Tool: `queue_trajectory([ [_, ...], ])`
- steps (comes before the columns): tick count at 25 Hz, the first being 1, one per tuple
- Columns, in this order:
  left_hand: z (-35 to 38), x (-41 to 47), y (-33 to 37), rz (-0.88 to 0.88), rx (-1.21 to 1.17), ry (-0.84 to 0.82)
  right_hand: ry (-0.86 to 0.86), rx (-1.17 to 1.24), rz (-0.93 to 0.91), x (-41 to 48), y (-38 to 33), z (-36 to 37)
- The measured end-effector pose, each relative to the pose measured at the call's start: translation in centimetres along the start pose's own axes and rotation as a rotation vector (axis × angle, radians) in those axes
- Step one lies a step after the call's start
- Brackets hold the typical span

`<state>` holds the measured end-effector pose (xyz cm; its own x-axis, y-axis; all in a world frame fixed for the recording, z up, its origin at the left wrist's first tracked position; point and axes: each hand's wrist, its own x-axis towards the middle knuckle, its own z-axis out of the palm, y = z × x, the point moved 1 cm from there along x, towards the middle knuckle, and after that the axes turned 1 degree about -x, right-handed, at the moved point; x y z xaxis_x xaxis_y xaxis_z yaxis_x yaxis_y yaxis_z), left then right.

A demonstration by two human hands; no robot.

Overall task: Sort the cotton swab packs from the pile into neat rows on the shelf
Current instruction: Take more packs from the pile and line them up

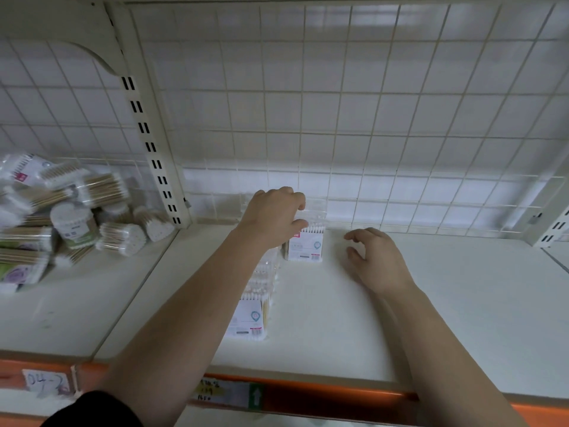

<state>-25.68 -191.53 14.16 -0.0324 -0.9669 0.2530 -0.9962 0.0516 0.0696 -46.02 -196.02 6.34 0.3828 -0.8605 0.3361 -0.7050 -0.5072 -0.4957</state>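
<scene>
Closest in is a black sleeve [92, 409] at 7 o'clock, then the orange strip [323, 396] on the front of the shelf [446, 303]. One row of packs [249, 318] runs from the front toward 12 o'clock, partly hidden under the left arm. The left hand [274, 217] reaches to the back. Its grip is closed on the top of one cotton swab pack [306, 245], which stands upright at 3 o'clock of the row's far end, near the wire grid [338, 134]. The right hand [377, 260] is low at 3 o'clock of that pack, its grip loosely curled and holding nothing. The pile [67, 220] sits at 9 o'clock, past the post [154, 149].

To do this well, I think the pack should go in straight, label to the front and side snug to the row, before the hand lets go. The right hand could steady it so it does not tip.
</scene>
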Motion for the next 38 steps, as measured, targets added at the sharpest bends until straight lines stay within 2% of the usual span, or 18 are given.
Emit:
queue_trajectory([
  [3, -0.4, -1.9, -0.8, -0.017, 0.042, 0.133, 0.069, 0.020, -0.062, 0.7, -2.7, -1.6],
  [7, -1.5, -5.0, -3.4, -0.041, 0.074, 0.391, 0.128, 0.048, -0.155, 1.6, -7.7, -2.7],
  [11, -2.8, -7.7, -7.3, -0.093, 0.149, 0.512, 0.150, 0.070, -0.250, 2.1, -13.3, -1.9],
  [24, -7.1, -17.3, -24.2, -0.273, 0.243, 0.570, 0.194, 0.076, -0.337, 4.8, -31.4, 9.4],
  [31, -7.9, -21.1, -32.1, -0.358, 0.265, 0.540, 0.136, 0.093, -0.401, 6.1, -37.2, 15.0],
  [38, -7.8, -25.1, -37.6, -0.373, 0.179, 0.533, 0.088, 0.197, -0.446, 6.1, -41.7, 19.1],
])
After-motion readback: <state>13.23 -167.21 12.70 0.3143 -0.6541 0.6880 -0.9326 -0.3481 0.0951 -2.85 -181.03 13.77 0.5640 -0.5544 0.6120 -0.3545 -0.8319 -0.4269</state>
